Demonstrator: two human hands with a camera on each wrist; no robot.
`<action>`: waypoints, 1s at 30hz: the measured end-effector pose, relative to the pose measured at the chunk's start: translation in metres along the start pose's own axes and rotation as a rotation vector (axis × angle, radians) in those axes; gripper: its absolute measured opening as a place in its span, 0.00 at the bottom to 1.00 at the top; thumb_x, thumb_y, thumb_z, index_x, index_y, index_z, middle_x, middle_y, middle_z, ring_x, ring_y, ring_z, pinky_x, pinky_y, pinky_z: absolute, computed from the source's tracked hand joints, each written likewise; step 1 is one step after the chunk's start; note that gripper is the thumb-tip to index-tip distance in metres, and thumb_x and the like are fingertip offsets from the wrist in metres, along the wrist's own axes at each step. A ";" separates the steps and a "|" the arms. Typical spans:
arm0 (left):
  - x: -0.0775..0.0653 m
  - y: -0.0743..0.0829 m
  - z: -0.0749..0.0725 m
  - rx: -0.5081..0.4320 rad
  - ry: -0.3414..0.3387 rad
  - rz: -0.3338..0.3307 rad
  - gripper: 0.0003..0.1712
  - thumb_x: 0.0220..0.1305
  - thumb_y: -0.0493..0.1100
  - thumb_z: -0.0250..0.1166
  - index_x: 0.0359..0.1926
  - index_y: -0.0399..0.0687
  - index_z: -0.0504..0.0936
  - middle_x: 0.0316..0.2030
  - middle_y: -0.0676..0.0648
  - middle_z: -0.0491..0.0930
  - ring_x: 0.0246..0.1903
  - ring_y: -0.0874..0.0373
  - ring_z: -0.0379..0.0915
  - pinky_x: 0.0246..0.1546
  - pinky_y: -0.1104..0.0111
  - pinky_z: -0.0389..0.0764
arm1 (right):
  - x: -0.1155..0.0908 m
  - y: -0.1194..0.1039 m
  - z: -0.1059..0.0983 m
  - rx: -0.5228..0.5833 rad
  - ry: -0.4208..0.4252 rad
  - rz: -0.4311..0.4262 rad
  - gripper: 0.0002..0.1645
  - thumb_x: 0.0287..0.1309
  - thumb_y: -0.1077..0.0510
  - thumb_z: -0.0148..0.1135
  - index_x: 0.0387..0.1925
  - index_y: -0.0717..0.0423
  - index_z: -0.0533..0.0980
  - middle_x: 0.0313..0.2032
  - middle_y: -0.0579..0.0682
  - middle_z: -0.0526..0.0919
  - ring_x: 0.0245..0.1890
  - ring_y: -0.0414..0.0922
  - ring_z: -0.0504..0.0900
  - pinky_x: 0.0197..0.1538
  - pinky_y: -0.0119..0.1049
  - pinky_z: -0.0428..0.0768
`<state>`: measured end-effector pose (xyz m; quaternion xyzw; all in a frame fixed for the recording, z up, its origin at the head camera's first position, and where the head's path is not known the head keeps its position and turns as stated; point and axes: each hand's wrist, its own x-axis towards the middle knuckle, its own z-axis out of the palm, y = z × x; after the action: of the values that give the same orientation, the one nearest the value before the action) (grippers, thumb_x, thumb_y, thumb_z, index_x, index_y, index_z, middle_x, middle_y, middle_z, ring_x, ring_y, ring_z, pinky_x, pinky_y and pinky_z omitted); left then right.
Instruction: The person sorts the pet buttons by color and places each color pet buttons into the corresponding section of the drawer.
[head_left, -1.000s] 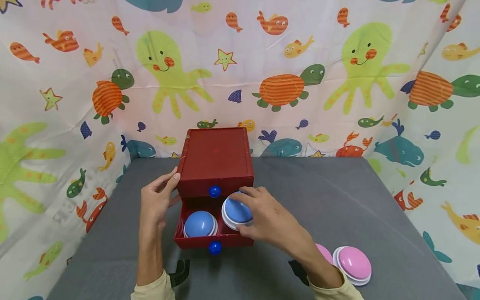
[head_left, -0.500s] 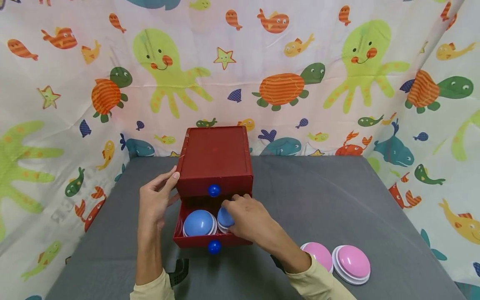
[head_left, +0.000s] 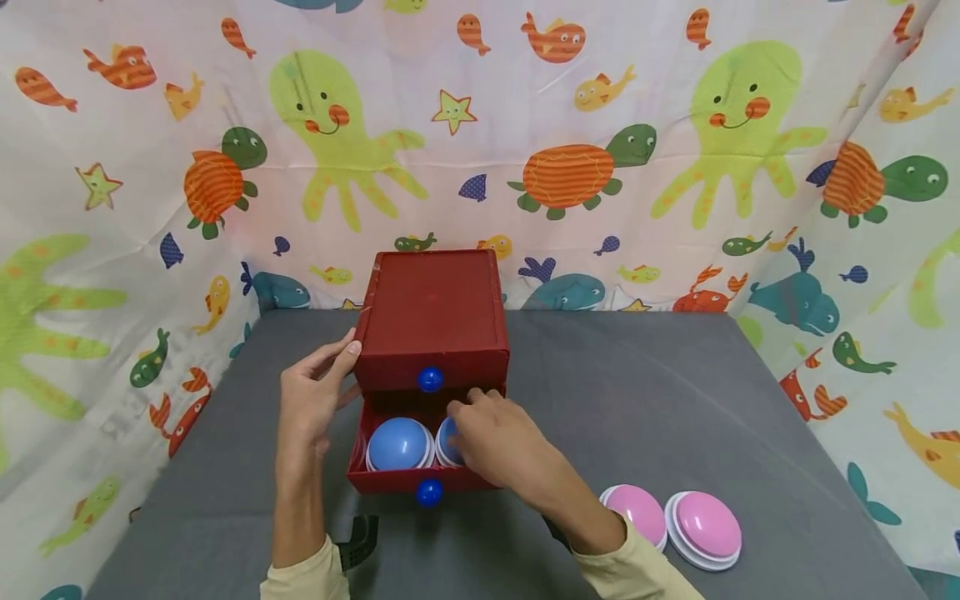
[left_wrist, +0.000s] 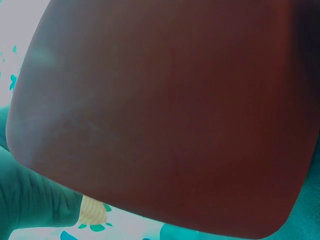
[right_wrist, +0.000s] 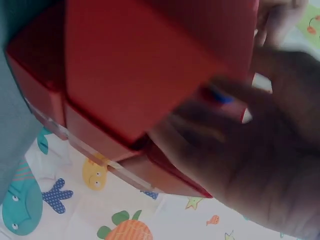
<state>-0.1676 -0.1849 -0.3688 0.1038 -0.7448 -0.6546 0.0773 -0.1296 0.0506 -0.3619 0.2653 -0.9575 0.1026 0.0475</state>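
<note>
A red drawer box (head_left: 431, 304) stands on the grey table with its lower drawer (head_left: 390, 482) pulled out. Two blue dome push buttons with white bases sit side by side in that drawer; the left blue button (head_left: 397, 444) is in plain sight. My right hand (head_left: 498, 437) reaches into the drawer and grips the right blue button (head_left: 447, 440), largely covering it. My left hand (head_left: 311, 387) rests against the box's left side near its upper front corner, fingers fairly straight. In the right wrist view, the fingers of my right hand (right_wrist: 250, 145) are blurred beside the box.
Two pink dome buttons lie on the table at the right, a nearer-in pink button (head_left: 637, 510) and an outer pink button (head_left: 705, 527). Blue knobs stick out from the upper front (head_left: 431, 380) and the lower drawer. A sea-animal curtain (head_left: 487, 108) surrounds the table (head_left: 615, 383).
My right hand has lowered the right blue button into the drawer, moving down and left, and has barely moved in the last half second. My left hand stays on the box.
</note>
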 end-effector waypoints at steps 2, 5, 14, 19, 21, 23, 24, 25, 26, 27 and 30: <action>0.000 0.000 0.000 -0.001 -0.003 -0.005 0.32 0.70 0.63 0.66 0.70 0.57 0.80 0.72 0.49 0.76 0.66 0.48 0.76 0.53 0.59 0.85 | -0.009 -0.006 0.005 0.022 0.183 0.003 0.17 0.61 0.53 0.75 0.49 0.53 0.85 0.43 0.51 0.85 0.40 0.45 0.81 0.47 0.37 0.88; -0.001 0.000 0.000 -0.003 0.002 -0.007 0.33 0.69 0.64 0.66 0.70 0.58 0.80 0.72 0.50 0.76 0.66 0.49 0.76 0.53 0.59 0.85 | -0.025 -0.020 0.014 0.066 0.457 -0.043 0.12 0.59 0.57 0.77 0.45 0.53 0.87 0.43 0.50 0.85 0.39 0.42 0.82 0.45 0.33 0.89; 0.000 -0.002 0.003 0.004 0.008 0.010 0.34 0.68 0.64 0.67 0.69 0.57 0.80 0.72 0.51 0.76 0.66 0.49 0.77 0.54 0.58 0.85 | -0.057 -0.049 0.047 0.047 0.128 -0.262 0.15 0.62 0.54 0.74 0.51 0.49 0.86 0.39 0.41 0.83 0.35 0.33 0.75 0.45 0.19 0.85; 0.003 -0.003 0.004 0.004 -0.015 0.013 0.34 0.69 0.64 0.66 0.70 0.56 0.79 0.72 0.50 0.76 0.66 0.49 0.77 0.54 0.59 0.86 | -0.049 -0.049 0.054 0.038 0.106 -0.190 0.19 0.60 0.56 0.75 0.53 0.50 0.84 0.44 0.44 0.82 0.41 0.38 0.77 0.45 0.26 0.88; 0.004 -0.004 0.004 0.002 -0.016 0.011 0.34 0.69 0.64 0.67 0.70 0.56 0.80 0.72 0.50 0.76 0.65 0.49 0.77 0.54 0.59 0.86 | -0.044 -0.048 0.052 0.046 0.103 -0.164 0.21 0.60 0.56 0.76 0.55 0.51 0.83 0.46 0.45 0.82 0.44 0.39 0.78 0.47 0.30 0.90; 0.004 -0.004 0.003 0.005 -0.006 0.003 0.34 0.68 0.64 0.67 0.69 0.56 0.80 0.72 0.51 0.76 0.65 0.50 0.77 0.54 0.60 0.86 | -0.041 -0.048 0.051 0.045 0.096 -0.164 0.22 0.60 0.56 0.75 0.56 0.52 0.83 0.48 0.47 0.81 0.47 0.41 0.78 0.48 0.33 0.90; 0.003 -0.004 0.002 0.003 0.000 -0.001 0.33 0.69 0.64 0.67 0.69 0.56 0.80 0.71 0.52 0.77 0.65 0.50 0.77 0.53 0.59 0.86 | -0.040 -0.048 0.050 0.047 0.096 -0.170 0.23 0.60 0.56 0.75 0.56 0.53 0.83 0.49 0.48 0.80 0.47 0.42 0.78 0.48 0.34 0.90; 0.003 -0.004 0.001 0.001 0.004 -0.002 0.33 0.69 0.63 0.67 0.69 0.55 0.80 0.71 0.52 0.77 0.66 0.50 0.77 0.53 0.59 0.86 | -0.040 -0.049 0.050 0.048 0.099 -0.179 0.23 0.59 0.56 0.76 0.56 0.54 0.82 0.49 0.48 0.80 0.47 0.42 0.78 0.48 0.34 0.90; 0.003 -0.003 0.000 0.001 0.007 -0.005 0.33 0.69 0.63 0.67 0.69 0.55 0.80 0.71 0.51 0.77 0.66 0.49 0.77 0.53 0.59 0.86 | -0.039 -0.050 0.050 0.047 0.102 -0.188 0.24 0.58 0.56 0.77 0.57 0.54 0.82 0.50 0.48 0.80 0.47 0.42 0.78 0.48 0.35 0.91; 0.003 -0.003 0.000 -0.002 0.005 -0.004 0.32 0.69 0.62 0.67 0.69 0.55 0.80 0.71 0.51 0.77 0.66 0.49 0.77 0.53 0.59 0.86 | -0.040 -0.050 0.051 0.035 0.109 -0.197 0.25 0.58 0.56 0.77 0.57 0.54 0.82 0.50 0.49 0.80 0.48 0.43 0.78 0.48 0.35 0.91; 0.003 -0.001 0.000 -0.010 -0.005 0.003 0.32 0.69 0.62 0.67 0.69 0.54 0.80 0.71 0.49 0.77 0.65 0.48 0.77 0.53 0.58 0.86 | -0.040 -0.051 0.053 -0.022 0.147 -0.208 0.25 0.57 0.55 0.78 0.56 0.53 0.83 0.50 0.47 0.79 0.46 0.42 0.76 0.49 0.32 0.90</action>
<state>-0.1702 -0.1856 -0.3702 0.1009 -0.7417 -0.6586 0.0769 -0.0706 0.0164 -0.4103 0.3545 -0.9198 0.1056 0.1311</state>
